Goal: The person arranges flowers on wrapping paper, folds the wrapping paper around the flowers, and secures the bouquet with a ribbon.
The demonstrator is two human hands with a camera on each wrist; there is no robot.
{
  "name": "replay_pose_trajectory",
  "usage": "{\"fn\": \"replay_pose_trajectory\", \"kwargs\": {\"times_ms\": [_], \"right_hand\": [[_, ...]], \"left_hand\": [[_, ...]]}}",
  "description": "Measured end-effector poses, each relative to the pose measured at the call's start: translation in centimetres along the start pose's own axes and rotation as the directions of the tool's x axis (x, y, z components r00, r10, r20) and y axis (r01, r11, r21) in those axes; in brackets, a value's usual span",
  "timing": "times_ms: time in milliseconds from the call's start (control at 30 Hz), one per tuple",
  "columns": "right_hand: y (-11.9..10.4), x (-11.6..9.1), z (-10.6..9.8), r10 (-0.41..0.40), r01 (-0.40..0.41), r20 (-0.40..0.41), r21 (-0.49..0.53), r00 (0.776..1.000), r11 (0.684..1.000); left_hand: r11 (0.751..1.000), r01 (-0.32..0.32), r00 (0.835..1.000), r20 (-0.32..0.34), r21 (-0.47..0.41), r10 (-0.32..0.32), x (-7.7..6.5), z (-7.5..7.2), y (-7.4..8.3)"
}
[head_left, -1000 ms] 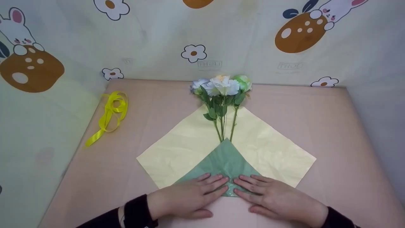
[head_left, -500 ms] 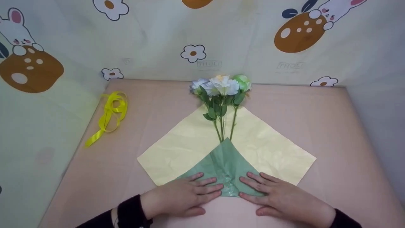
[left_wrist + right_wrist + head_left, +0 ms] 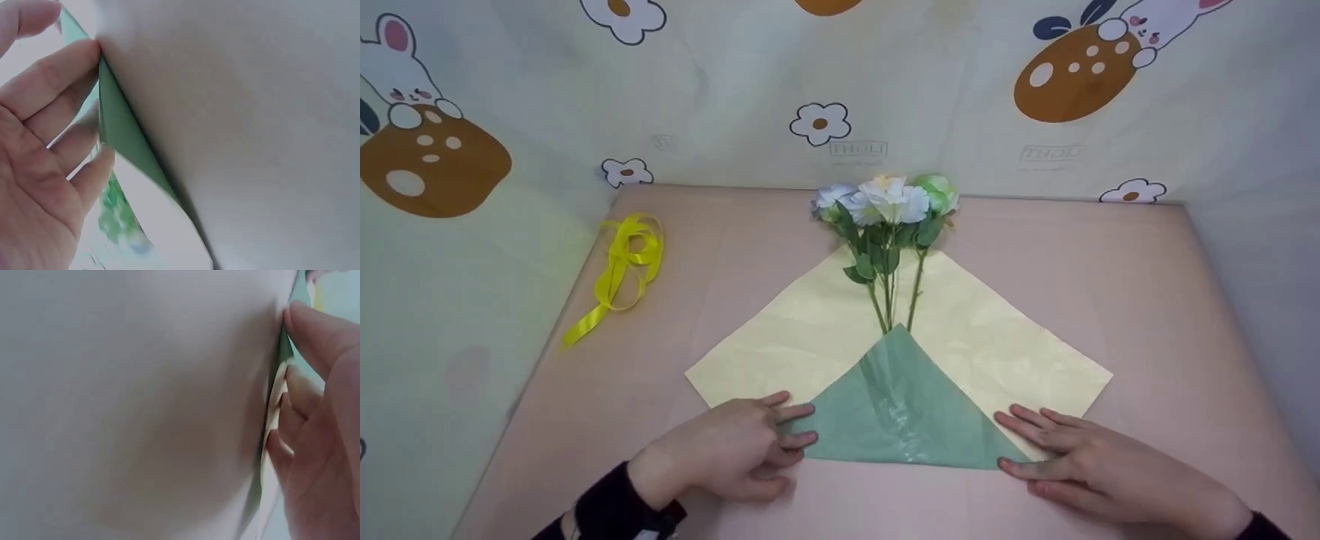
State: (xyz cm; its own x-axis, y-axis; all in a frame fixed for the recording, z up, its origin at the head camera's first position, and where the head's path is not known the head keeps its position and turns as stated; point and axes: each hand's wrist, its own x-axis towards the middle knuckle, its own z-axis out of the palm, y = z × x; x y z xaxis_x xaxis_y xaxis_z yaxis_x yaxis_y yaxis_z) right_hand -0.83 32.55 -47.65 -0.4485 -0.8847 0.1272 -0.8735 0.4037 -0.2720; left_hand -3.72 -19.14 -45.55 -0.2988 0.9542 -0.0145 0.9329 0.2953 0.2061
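A sheet of wrapping paper lies on the table, its cream side point(image 3: 780, 330) up and its lower corner folded upward as a green flap point(image 3: 945, 420). Several flowers point(image 3: 889, 204), white, bluish and green, rest on it with their stems point(image 3: 916, 292) running under the flap's tip. My left hand point(image 3: 735, 450) touches the left end of the flap with spread fingers. At the right end, my right hand point(image 3: 1080, 469) lies with extended fingers on the folded edge. In the left wrist view, the fingertips meet the green fold point(image 3: 126, 124); the right wrist view shows fingertips along the paper edge point(image 3: 275, 391).
A loosely looped yellow ribbon point(image 3: 626, 259) lies at the left of the pinkish table point(image 3: 1170, 300). Behind the table and along its sides hangs a pale sheet point(image 3: 720, 90) printed with rabbits and flowers.
Both hands have slid outward from the middle of the green flap, the left one leftward and the right one rightward, uncovering its centre. Flowers and ribbon stay in place.
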Motion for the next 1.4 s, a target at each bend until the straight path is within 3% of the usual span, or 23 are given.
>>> {"fn": "replay_pose_trajectory", "kwargs": {"times_ms": [233, 333, 533, 633, 733, 833, 1000, 1167, 1400], "right_hand": [[0.3, -2.6, -1.0, 0.052, -0.045, -0.090, 0.069, 0.995, 0.997], [0.1, -2.7, -1.2, 0.088, -0.085, -0.085, 0.036, 0.992, 0.996], [0.1, -2.4, -1.1, 0.072, -0.068, -0.112, 0.039, 0.991, 0.997], [0.2, -1.7, -1.2, 0.045, -0.041, -0.169, 0.025, 0.985, 0.999], [0.1, -0.1, -1.4, 0.016, -0.019, -0.239, -0.011, 0.971, 1.000], [-0.6, 2.3, -1.5, -0.013, 0.006, -0.307, -0.024, 0.952, 1.000], [-2.8, 6.6, -1.3, -0.053, 0.056, -0.287, 0.004, 0.956, 0.998], [-4.5, 10.7, -0.3, -0.120, 0.126, -0.218, 0.013, 0.969, 0.992], [-5.5, 14.7, 1.7, -0.210, 0.189, -0.138, -0.150, 0.968, 0.970]], "left_hand": [[0.999, 0.049, 0.993, -0.109, 0.011, -0.047, -3.1, 0.7, -0.9], [0.999, 0.049, 0.990, -0.128, -0.021, -0.051, -3.5, 1.0, -0.9], [0.982, 0.105, 0.978, -0.162, -0.158, -0.131, -3.9, 1.3, -1.3], [0.969, 0.127, 0.965, -0.198, -0.212, -0.170, -3.7, 1.3, -1.3], [0.956, 0.144, 0.947, -0.244, -0.255, -0.208, -3.2, 1.1, -1.1], [0.957, 0.162, 0.926, -0.298, -0.240, -0.232, -2.3, 0.9, -0.9], [0.969, 0.191, 0.907, -0.350, -0.155, -0.235, -1.1, 0.7, -0.5], [0.972, 0.209, 0.928, -0.291, -0.109, -0.233, -0.4, 0.6, -0.2], [0.983, 0.175, 0.960, -0.229, 0.048, -0.159, 0.4, 1.0, 0.0]]}}
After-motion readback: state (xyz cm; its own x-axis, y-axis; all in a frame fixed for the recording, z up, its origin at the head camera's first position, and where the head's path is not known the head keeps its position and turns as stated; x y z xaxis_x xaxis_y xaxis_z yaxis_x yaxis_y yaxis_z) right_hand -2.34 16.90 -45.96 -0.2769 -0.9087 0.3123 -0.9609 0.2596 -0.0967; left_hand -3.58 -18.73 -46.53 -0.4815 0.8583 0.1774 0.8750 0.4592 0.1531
